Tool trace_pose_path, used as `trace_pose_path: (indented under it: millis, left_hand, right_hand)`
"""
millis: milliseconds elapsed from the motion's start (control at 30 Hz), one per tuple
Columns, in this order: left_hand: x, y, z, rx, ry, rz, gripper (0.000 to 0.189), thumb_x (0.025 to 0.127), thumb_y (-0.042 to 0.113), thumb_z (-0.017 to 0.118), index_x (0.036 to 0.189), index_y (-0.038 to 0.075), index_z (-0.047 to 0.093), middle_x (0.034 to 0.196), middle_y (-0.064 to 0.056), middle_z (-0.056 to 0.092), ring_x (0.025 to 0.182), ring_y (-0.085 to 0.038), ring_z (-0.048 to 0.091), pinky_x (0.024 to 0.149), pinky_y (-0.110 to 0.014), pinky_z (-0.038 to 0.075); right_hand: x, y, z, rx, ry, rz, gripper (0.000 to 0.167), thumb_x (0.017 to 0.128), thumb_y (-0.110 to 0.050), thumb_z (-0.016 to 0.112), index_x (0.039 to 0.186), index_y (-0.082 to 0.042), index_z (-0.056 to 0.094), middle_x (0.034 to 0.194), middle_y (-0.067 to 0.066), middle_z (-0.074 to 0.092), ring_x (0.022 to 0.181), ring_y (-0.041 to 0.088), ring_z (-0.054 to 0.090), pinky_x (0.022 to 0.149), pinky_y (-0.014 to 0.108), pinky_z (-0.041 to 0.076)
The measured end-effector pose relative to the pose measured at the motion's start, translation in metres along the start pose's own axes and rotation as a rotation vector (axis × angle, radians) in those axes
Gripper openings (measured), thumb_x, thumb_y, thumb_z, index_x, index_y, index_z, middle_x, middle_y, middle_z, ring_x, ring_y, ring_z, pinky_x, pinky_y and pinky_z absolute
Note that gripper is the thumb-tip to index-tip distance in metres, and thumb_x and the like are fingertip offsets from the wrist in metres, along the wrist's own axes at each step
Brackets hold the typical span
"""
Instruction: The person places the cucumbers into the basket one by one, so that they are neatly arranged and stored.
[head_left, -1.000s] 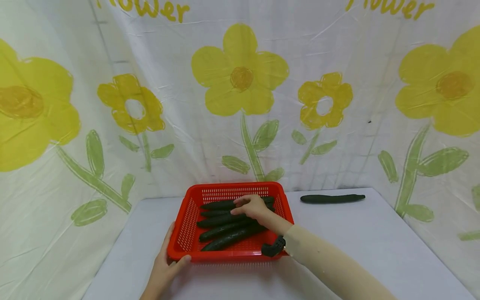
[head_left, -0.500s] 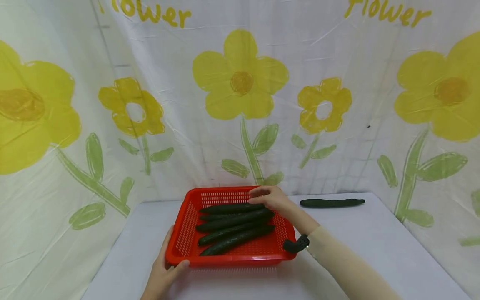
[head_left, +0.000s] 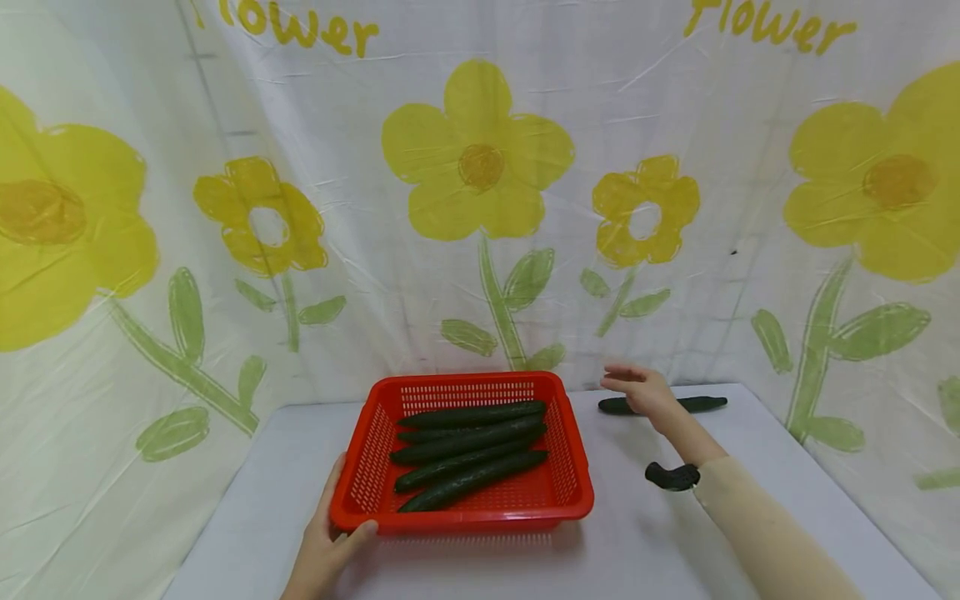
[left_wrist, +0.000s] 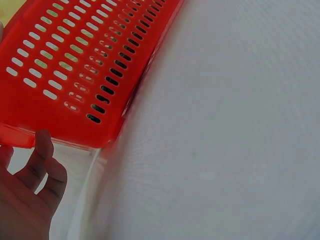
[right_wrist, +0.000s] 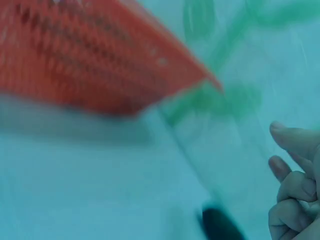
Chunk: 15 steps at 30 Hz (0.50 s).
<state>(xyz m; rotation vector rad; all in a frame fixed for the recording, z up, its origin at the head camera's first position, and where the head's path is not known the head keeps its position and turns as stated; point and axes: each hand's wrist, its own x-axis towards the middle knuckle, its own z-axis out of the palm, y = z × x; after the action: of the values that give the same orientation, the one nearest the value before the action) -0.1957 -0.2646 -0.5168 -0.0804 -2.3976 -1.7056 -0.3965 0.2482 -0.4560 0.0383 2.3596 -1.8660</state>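
A red plastic basket (head_left: 465, 522) with slotted walls stands on the table, several dark green cucumbers (head_left: 468, 437) lying side by side in it. At its front left corner my left hand (head_left: 321, 542) holds the rim, thumb on top and fingers along the outer side. In the left wrist view, bent fingers (left_wrist: 44, 145) show at the basket's rim. My right hand (head_left: 649, 398) holds nothing and hovers over the left part of a single cucumber (head_left: 703, 404), partly hiding it. In the right wrist view that cucumber's dark blurred end (right_wrist: 220, 225) lies left of the fingers.
The white table (head_left: 675, 542) reaches back to a hanging sheet (head_left: 390, 283) painted with yellow flowers. The basket stands near the table's back edge, left of the single cucumber.
My right hand has lifted away from the cucumbers in the basket, crossed its right rim and moved right to the single cucumber. My left hand stays at the basket's corner.
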Motion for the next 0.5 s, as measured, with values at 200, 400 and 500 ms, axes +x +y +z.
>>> trace_pose_path:
  millis: [200,400,500]
  left_hand:
    - [0.001,0.0,0.0,0.007,0.004,0.006,0.1,0.095,0.014,0.076,0.17,0.04,0.015,0.173,-0.012,0.028,0.127,0.002,0.053,0.094,-0.022,0.053]
    - [-0.001,0.0,-0.001,0.013,0.002,0.012,0.099,0.096,0.014,0.076,0.171,0.038,0.015,0.174,-0.011,0.028,0.129,0.004,0.051,0.096,-0.021,0.051]
    - [-0.001,0.001,0.0,0.006,0.0,0.002,0.098,0.096,0.015,0.075,0.171,0.037,0.015,0.173,-0.011,0.029,0.129,0.002,0.052,0.095,-0.022,0.052]
  right_hand:
    - [0.003,0.037,-0.037,-0.11,0.133,0.023,0.066,0.102,-0.032,0.074,0.158,-0.007,0.051,0.146,0.01,0.064,0.077,-0.007,0.049,0.069,0.019,0.045]
    - [0.005,0.065,-0.059,-0.125,0.189,0.05,0.071,0.102,-0.035,0.073,0.162,-0.011,0.044,0.163,0.017,0.047,0.099,0.005,0.055,0.077,0.025,0.05]
    - [0.006,0.075,-0.068,-0.176,0.2,0.036,0.072,0.102,-0.036,0.073,0.162,-0.008,0.044,0.165,0.019,0.044,0.129,0.022,0.053,0.092,0.033,0.051]
